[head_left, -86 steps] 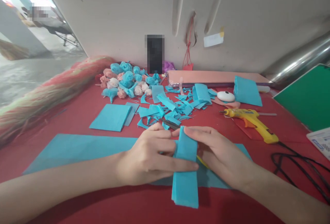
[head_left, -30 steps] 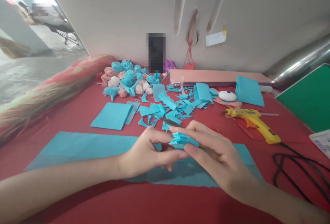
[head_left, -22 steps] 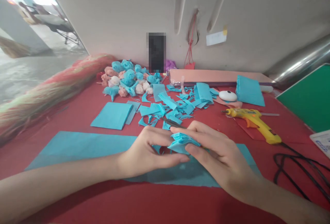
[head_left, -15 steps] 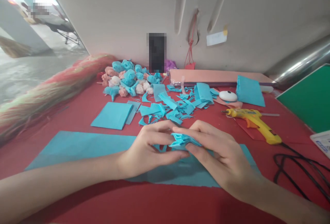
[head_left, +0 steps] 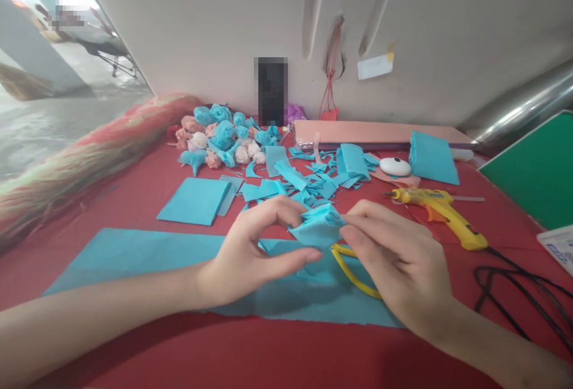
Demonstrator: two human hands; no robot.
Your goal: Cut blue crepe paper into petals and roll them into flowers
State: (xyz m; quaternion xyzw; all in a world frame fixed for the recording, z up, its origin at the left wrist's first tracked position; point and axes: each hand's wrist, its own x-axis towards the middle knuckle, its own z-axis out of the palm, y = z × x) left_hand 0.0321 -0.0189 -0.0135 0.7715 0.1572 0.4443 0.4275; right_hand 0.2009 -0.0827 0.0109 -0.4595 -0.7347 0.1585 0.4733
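Note:
A small folded wad of blue crepe paper (head_left: 317,227) is held between my two hands above a long blue sheet (head_left: 147,256) on the red table. My left hand (head_left: 264,246) has its fingers curled at the wad's left side, with the thumb below it. The fingers and thumb of my right hand (head_left: 398,258) pinch the wad's right edge. Yellow loops (head_left: 353,275), looking like scissor handles, show on the sheet beneath my hands; the rest of them is hidden.
Behind my hands are blue scraps (head_left: 293,174), a blue square stack (head_left: 194,200) and paper flowers (head_left: 224,135). A yellow glue gun (head_left: 441,210) with a black cord (head_left: 510,275) lies right. A green board (head_left: 537,168) stands far right.
The wad has risen slightly and turned so that its smooth side shows. My right hand has shifted to its right edge, uncovering more of the yellow loops.

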